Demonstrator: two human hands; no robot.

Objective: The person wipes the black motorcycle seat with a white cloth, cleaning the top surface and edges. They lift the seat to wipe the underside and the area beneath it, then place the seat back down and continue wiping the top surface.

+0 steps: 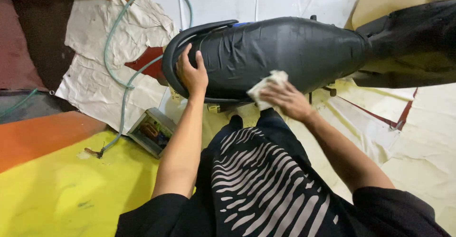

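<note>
Head view: glossy black motorcycle seat (285, 47), wrinkled cover.

Seat (285, 47) front under black cover (408, 42); cover cut off right.

Even indoor light, edge distortion

Seat (285, 47): glossy black with a small blue patch at its rear edge. Cloth (267, 86): white. Hose (124, 75): pale green. Floor covering (57, 189): yellow, with orange and dark red bands. Paper sheets (99, 85): off-white. Shirt (261, 189): black with white wavy stripes.
</note>
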